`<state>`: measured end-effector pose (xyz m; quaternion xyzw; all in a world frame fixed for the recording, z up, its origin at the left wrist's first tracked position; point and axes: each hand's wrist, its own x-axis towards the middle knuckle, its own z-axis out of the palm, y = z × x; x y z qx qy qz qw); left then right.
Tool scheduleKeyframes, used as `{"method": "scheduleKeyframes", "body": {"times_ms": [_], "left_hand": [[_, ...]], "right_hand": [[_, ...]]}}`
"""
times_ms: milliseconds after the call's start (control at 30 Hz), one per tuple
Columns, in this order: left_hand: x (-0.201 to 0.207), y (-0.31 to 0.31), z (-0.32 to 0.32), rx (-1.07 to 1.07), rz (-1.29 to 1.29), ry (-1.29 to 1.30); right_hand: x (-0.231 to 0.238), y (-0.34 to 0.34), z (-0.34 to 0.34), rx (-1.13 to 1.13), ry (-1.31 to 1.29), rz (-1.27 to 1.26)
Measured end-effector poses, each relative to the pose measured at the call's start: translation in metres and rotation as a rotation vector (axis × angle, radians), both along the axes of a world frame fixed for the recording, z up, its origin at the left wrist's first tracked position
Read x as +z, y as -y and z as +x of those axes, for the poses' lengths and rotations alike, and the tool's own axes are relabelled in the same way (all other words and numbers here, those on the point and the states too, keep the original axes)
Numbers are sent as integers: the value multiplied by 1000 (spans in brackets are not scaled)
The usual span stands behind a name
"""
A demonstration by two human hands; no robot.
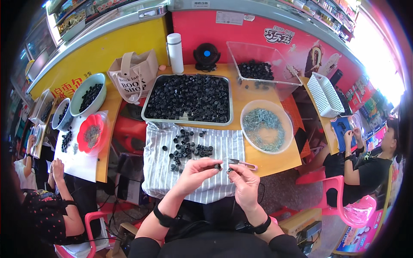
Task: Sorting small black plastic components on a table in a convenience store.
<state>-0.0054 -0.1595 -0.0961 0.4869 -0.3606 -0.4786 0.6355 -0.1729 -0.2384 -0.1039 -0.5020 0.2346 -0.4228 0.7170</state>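
Over the near edge of a grey-and-white striped cloth [223, 146], my hands work close together. My left hand [195, 174] pinches a small black plastic cap [218, 166] between thumb and fingertips. Just right of it, my right hand [245, 185] is closed on another small dark piece [229, 170], mostly covered by the fingers. Beyond the right fingertips is a small pair of snips [244, 164] with pale pink handles, apparently lying on the cloth. A loose heap of black caps [187, 148] lies on the cloth, beyond my left hand.
Behind the cloth stands a metal tray [144, 112] full of black caps. To its right are a round tub [289, 136] of thin metal pieces and a clear bin [284, 88]. A white bottle [175, 53], black fan [207, 56] and tote bag [135, 73] stand behind. People sit at both sides.
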Motion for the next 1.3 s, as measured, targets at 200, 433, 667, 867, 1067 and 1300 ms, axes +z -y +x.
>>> {"method": "scheduleKeyframes", "body": {"times_ms": [200,433,667,867,1067,1300], "left_hand": [[-15,-32,-8,-75,-97,-418],[-20,-44,-17,-61,-110,-510],[-13,-51,-18,-71,-67,-578],[-15,-53,-19,-82,-120,-683],[-16,-53,-17,-77,-135,-748],[-22,-54,-16,-39,-107,-725]], "right_hand": [[18,-19,10,12,-81,-335],[28,-25,10,-87,-303,-757],[30,-29,11,-104,-337,-904],[28,-30,13,-87,-290,-936],[29,-35,7,-117,-270,-771],[29,-32,9,-130,-255,-916]]}}
